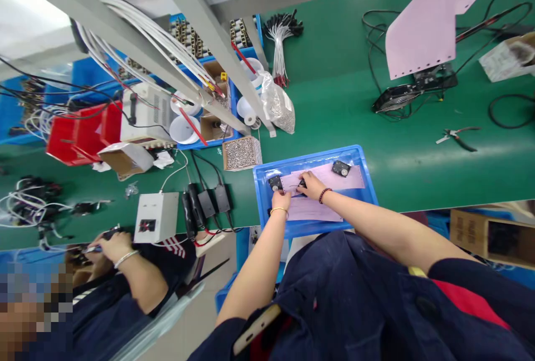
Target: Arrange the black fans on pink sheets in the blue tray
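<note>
Head view shows both hands in the blue tray (267,213) on the green counter (418,160): the right hand (311,184) pinches a small black part (302,184), the left hand (281,200) rests curled at six o'clock of another black part (275,183), long axes and labels unreadable.

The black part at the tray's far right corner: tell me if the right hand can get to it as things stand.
Probably yes. The right hand rests in the blue tray, and the black part lies on the pink paper just beyond it, uncovered, with nothing between them.

Single head-worn view, forward and down, wide and tilted, close above the green workbench (334,99).
</note>
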### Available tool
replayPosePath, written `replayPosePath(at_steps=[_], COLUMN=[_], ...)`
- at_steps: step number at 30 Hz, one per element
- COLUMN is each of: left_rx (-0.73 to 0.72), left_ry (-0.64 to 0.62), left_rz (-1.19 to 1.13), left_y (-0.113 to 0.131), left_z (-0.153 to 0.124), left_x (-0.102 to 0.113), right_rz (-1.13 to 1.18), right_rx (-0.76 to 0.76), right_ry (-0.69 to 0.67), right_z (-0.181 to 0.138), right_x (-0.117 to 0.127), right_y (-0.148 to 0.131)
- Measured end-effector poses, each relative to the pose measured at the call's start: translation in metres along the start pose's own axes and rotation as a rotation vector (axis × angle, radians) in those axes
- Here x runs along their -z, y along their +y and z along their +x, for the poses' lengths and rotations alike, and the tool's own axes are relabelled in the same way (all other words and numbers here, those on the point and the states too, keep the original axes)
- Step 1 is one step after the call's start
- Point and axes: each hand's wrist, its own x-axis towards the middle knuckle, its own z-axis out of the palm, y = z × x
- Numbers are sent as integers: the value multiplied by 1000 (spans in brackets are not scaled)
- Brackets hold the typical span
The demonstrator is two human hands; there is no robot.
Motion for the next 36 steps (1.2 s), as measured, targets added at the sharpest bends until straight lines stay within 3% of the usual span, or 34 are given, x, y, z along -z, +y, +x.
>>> replayPosePath(at_steps=[5,8,11,15,19,23,26,30,33,36], left_rx=[-159,-398,-565,-540,-433,-344,-271,-194,-162,-158], left_ry=[65,115,143,63,80,133,155,136,107,93], left_rz=[94,180,113,-191,-167,-70,5,90,128,140], left_y=[0,-3,9,66,124,137,129,123,124,124], left_z=[-12,-17,-5,37,79,104,112,119,128,133], left_x=[6,20,43,71,71,54,46,45,47,53], right_rz=[-27,-13,28,161,360,416,342,56,-49,-107], right_rx=[183,334,332,211,187,210,175,53,16,1], right_ry=[17,110,202,314,412,427,339,133,42,37], right_z=[-16,-35,-54,-66,-52,-3,52,120,146,152], right_x=[17,45,81,124,163,188,181,139,103,86], right_y=[-1,-2,-2,-2,-5,-10,-17,-33,-45,-54])
